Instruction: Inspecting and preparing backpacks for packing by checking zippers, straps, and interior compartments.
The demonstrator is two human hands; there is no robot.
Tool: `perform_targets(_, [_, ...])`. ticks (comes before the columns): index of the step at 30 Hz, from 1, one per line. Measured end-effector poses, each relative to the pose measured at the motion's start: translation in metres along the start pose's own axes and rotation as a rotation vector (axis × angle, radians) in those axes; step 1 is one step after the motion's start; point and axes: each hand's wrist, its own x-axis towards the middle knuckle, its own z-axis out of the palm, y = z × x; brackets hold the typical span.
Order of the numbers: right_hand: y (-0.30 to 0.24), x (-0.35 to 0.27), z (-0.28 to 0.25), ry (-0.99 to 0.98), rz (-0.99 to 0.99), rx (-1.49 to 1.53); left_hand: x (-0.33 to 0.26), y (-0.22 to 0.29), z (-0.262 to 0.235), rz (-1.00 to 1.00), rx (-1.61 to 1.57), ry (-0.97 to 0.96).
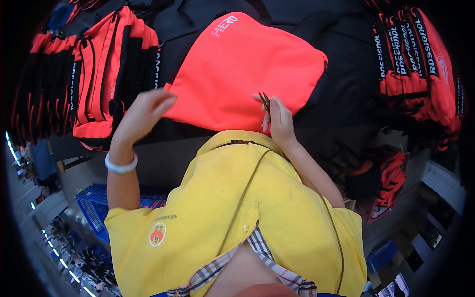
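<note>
Viewing remotely, I see the red bag (247, 74) at the near edge of the black table (351, 47), extending away from the right hand (278, 119), nearer its middle, gripping snips (265, 102); the left hand (143, 116), loosely open, flanks the bag's left corner, contact uncertain.

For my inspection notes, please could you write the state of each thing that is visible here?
Left hand: fingers loosely bent, no object visible in it
Right hand: closed around a pointed metal tool
Pointed metal tool: tips slightly apart
Large red bag: lying on the black work surface
Bags at left: packed closely together
Bags at right: lined up side by side
Blue crate: partly hidden
</note>
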Motion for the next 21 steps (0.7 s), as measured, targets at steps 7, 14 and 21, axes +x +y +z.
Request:
perform_targets(7, [-0.009, -0.072, -0.058, 0.043, 0.068, 0.099, 0.194, -0.015, 0.022, 0.460, 0.265, 0.268])
perform_targets(14, [-0.009, -0.095, -0.133, 0.329, 0.315, -0.672, 0.307, 0.005, 0.065, 0.387, 0.828, 0.018])
perform_targets(21, [-0.029, -0.008, -0.061, 0.212, -0.233, -0.954, 0.303, -0.022, 0.085, 0.551, 0.636, 0.117])
